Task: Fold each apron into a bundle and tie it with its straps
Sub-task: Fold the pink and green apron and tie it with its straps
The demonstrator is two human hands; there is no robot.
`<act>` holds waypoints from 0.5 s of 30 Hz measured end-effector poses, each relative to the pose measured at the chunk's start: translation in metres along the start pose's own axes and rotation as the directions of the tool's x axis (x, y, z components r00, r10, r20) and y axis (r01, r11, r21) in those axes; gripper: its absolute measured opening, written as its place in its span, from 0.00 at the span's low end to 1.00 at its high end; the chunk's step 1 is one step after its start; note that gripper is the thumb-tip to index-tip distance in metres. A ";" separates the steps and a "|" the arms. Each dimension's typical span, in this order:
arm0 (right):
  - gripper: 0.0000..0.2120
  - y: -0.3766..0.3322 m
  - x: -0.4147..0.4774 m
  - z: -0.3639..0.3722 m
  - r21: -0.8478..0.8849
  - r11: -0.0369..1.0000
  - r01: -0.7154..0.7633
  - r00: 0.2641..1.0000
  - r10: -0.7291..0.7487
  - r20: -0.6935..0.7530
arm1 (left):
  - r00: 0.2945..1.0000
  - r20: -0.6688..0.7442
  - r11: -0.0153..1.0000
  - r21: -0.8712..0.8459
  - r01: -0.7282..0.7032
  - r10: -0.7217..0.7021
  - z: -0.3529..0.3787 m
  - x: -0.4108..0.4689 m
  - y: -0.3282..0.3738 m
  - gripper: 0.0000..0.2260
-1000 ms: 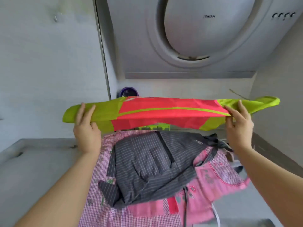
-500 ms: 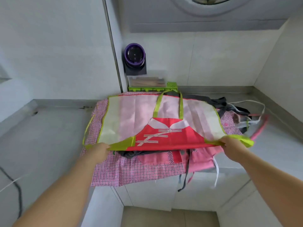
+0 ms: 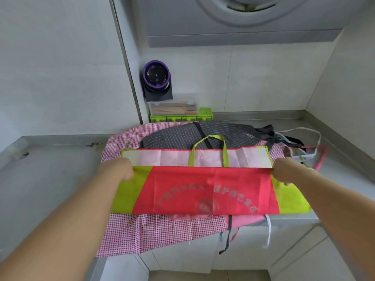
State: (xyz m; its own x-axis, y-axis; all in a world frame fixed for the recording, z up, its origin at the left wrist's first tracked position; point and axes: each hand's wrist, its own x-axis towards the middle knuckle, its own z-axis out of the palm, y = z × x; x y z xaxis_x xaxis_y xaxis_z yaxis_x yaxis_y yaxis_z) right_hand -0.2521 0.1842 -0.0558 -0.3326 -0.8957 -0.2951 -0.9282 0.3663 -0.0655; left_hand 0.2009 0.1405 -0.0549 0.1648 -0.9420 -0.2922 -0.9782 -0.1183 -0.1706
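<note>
**A:** Where is the red and lime apron [image 3: 205, 191]?

**B:** It lies on the heap in the middle of the tabletop [image 3: 50, 169]. It is folded so the red printed face is up. The pale underside shows as a strip at 12 o'clock of the fold, and the lime neck loop [image 3: 224, 153] lies across that strip.

**A:** And the hands?

**B:** The left hand [image 3: 116, 169] grips the fold's edge at the 9 o'clock end, with its fingers curled round the cloth. The right hand [image 3: 284, 171] pinches the same edge at the 3 o'clock end. Both are a little blurred.

**A:** What is underneath?

**B:** A pink checked apron [image 3: 162, 230] is spread widest, and its near edge hangs over the tabletop's front at 6 o'clock. A grey striped apron [image 3: 182, 134] sticks out at 12 o'clock, lying on the pink one.

**A:** Any straps?

**B:** A dark strap [image 3: 228, 238] and a white one dangle over the front at 5 o'clock. The tangled straps [image 3: 304, 142] lie at 2 o'clock.

**A:** And behind the heap?

**B:** A green rack [image 3: 180, 118] stands against the wall at 12 o'clock, with a purple-rimmed holder [image 3: 156, 76] above it.
</note>
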 end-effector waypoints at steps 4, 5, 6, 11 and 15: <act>0.13 -0.008 0.032 0.001 -0.077 0.997 0.005 0.999 -0.008 -0.051 | 0.994 -0.104 0.998 0.054 0.024 -0.018 0.004 0.022 0.005 0.16; 0.11 -0.011 0.042 0.003 -0.100 0.995 0.011 0.997 -0.019 -0.074 | 0.991 -0.135 0.998 0.063 0.026 -0.018 0.005 0.030 0.006 0.15; 0.08 -0.014 0.050 0.004 -0.119 0.993 0.020 0.995 -0.032 -0.099 | 0.985 -0.170 0.998 0.063 0.031 -0.020 0.006 0.039 0.007 0.15; 0.14 -0.031 0.093 0.006 -0.163 0.987 0.006 0.990 -0.028 -0.137 | 0.963 -0.271 0.997 0.082 0.011 0.012 0.003 0.073 0.016 0.14; 0.13 -0.048 0.133 0.014 -0.132 0.991 -0.028 0.993 0.012 -0.119 | 0.948 -0.317 0.999 0.048 -0.011 0.026 0.006 0.110 0.024 0.11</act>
State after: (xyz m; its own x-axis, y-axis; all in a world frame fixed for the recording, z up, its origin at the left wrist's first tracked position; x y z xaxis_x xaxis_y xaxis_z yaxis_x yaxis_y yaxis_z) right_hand -0.2490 0.0510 -0.1047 -0.3615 -0.9147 -0.1806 -0.9324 0.3549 0.0690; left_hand 0.1968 0.0364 -0.0970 0.0912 -0.9957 0.0171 -0.9729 -0.0927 -0.2119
